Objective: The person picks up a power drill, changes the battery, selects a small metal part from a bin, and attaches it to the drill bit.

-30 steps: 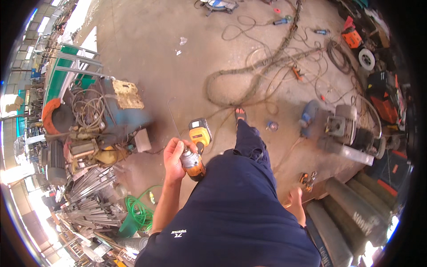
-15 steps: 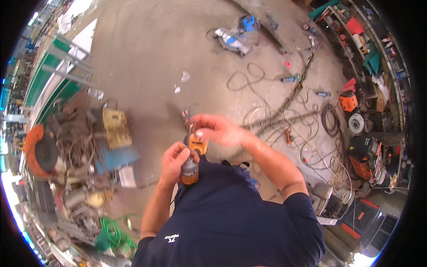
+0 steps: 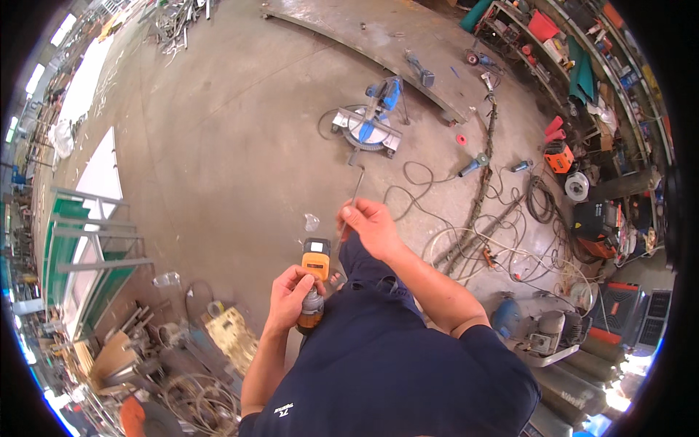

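Close to my body, my left hand [image 3: 290, 293] is closed around a yellow-and-black cordless drill [image 3: 311, 315]. Its battery end [image 3: 317, 256] points away from me, and the fingers hide part of the grey housing. Further forward and to the right, my right hand [image 3: 370, 227] pinches a thin metal rod [image 3: 357, 188] between thumb and fingers. The rod stands out past the hand, slanting up to the right, and its far tip looks slightly bent. Drill and rod are apart.
A blue mitre saw [image 3: 371, 130] stands on the floor ahead, near a long metal beam [image 3: 364, 54]. Cables and grinders [image 3: 475, 164] lie to the right, by loaded shelves [image 3: 539, 62]. Scrap and a yellowed panel [image 3: 231, 339] lie at lower left, below green-and-white frames [image 3: 84, 251].
My right hand has moved away from the drill, forward and right, and the rod now shows in it. The drill has shifted slightly nearer. The whole view has turned, bringing the saw closer.
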